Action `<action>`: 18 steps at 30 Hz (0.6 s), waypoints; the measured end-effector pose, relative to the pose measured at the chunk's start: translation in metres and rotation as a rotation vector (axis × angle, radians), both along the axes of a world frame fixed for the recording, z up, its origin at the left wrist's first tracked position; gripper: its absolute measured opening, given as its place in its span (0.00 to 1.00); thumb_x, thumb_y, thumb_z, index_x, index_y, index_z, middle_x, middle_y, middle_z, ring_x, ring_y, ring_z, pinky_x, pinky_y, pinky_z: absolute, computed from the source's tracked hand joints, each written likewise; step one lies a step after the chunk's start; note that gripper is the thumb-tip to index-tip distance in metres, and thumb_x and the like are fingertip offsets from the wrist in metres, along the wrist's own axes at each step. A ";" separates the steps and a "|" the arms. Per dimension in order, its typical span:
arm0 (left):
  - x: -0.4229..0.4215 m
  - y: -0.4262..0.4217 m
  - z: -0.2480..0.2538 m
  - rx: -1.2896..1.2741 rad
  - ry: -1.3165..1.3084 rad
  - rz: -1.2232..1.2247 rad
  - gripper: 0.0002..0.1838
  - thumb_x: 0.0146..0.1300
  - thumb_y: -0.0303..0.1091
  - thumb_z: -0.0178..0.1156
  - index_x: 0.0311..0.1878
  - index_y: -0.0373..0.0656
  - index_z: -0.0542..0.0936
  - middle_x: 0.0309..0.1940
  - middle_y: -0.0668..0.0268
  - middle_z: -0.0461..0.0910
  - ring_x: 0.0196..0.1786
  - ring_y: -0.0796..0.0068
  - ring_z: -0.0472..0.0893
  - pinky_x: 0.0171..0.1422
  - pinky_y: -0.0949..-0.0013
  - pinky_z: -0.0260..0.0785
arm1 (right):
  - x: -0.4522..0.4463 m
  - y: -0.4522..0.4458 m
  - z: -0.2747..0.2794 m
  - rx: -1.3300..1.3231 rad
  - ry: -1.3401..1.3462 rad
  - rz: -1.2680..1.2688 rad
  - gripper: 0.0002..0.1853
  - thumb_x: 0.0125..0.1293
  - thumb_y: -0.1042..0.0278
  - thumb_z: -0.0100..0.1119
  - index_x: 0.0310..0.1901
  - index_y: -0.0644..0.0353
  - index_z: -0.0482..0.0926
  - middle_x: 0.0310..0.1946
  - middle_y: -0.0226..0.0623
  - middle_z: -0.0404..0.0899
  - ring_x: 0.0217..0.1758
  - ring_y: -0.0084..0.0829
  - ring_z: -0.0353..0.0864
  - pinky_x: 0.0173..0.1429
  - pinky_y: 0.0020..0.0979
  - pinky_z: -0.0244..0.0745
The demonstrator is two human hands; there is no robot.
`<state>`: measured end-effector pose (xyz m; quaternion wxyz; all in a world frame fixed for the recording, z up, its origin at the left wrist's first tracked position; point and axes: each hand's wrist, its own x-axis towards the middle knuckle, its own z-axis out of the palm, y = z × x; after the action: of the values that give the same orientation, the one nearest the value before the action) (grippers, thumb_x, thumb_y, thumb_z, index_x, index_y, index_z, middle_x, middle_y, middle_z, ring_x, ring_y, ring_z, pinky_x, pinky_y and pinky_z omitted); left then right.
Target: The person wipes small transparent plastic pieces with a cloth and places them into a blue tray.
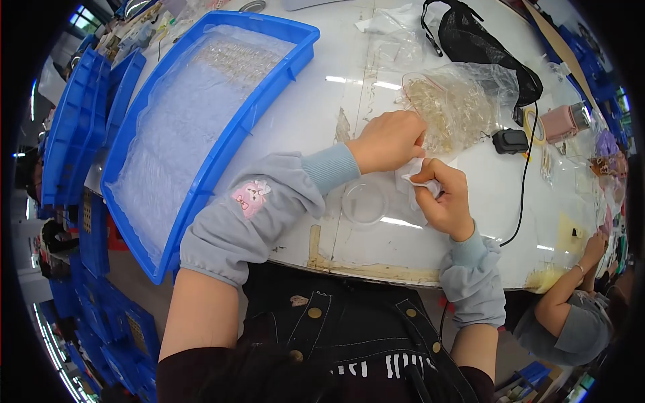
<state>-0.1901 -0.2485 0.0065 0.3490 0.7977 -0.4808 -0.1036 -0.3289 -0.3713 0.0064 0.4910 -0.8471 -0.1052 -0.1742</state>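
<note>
My left hand (392, 141) is closed, its fingertips pinching the upper end of a crumpled white cloth or tissue (411, 176). Lower and to the right, my right hand (443, 200) has its fingers curled round the same white piece. Anything small inside the folds is hidden. On the table just left of the right hand lies a round clear plastic dish or lid (364, 204). Beyond both hands rests a clear plastic bag (451, 111) full of small, clear-yellowish pieces.
A big blue tray (252, 111), lined with clear film and holding many small transparent pieces, stands left. A black mesh pouch (474, 37), black box (510, 141), tape roll (534, 126) and cable (525, 195) lie right. Another person's arm (571, 282) is at far right.
</note>
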 end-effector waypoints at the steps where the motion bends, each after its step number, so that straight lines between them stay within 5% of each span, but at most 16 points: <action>1: 0.001 0.001 0.000 0.006 0.014 0.001 0.09 0.52 0.33 0.69 0.29 0.39 0.80 0.31 0.58 0.82 0.37 0.57 0.82 0.40 0.58 0.73 | 0.000 0.001 0.001 -0.004 -0.002 0.004 0.05 0.48 0.82 0.55 0.30 0.67 0.75 0.21 0.40 0.73 0.21 0.34 0.71 0.27 0.31 0.65; 10: 0.005 0.035 0.013 -0.051 -0.053 -0.007 0.10 0.55 0.32 0.69 0.35 0.36 0.82 0.32 0.57 0.82 0.38 0.61 0.81 0.44 0.64 0.74 | -0.003 0.007 0.007 -0.006 0.033 0.040 0.07 0.46 0.83 0.54 0.30 0.68 0.74 0.21 0.38 0.68 0.22 0.31 0.67 0.29 0.28 0.62; 14: 0.009 0.063 0.090 -0.159 0.252 0.062 0.13 0.71 0.36 0.58 0.49 0.37 0.83 0.43 0.62 0.85 0.42 0.74 0.80 0.50 0.70 0.71 | -0.003 0.004 0.006 -0.007 0.036 0.042 0.07 0.47 0.83 0.54 0.30 0.67 0.74 0.21 0.38 0.68 0.22 0.31 0.67 0.29 0.28 0.62; 15: 0.010 0.071 0.106 -0.367 0.310 -0.002 0.18 0.76 0.40 0.51 0.54 0.36 0.81 0.46 0.62 0.85 0.46 0.77 0.80 0.55 0.71 0.70 | -0.004 0.004 0.005 -0.002 0.039 0.044 0.06 0.47 0.83 0.53 0.30 0.67 0.74 0.21 0.38 0.68 0.22 0.31 0.67 0.29 0.28 0.62; 18: -0.006 0.102 0.170 -0.657 0.310 -0.253 0.22 0.79 0.44 0.45 0.57 0.35 0.79 0.49 0.58 0.83 0.49 0.74 0.81 0.61 0.71 0.69 | -0.002 0.005 0.004 0.001 0.011 0.055 0.06 0.48 0.83 0.54 0.30 0.67 0.74 0.21 0.38 0.68 0.22 0.31 0.67 0.28 0.28 0.61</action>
<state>-0.1958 -0.1463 0.1766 0.6391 0.5526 -0.5245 -0.1058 -0.3310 -0.3666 0.0107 0.4964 -0.8446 -0.1259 -0.1561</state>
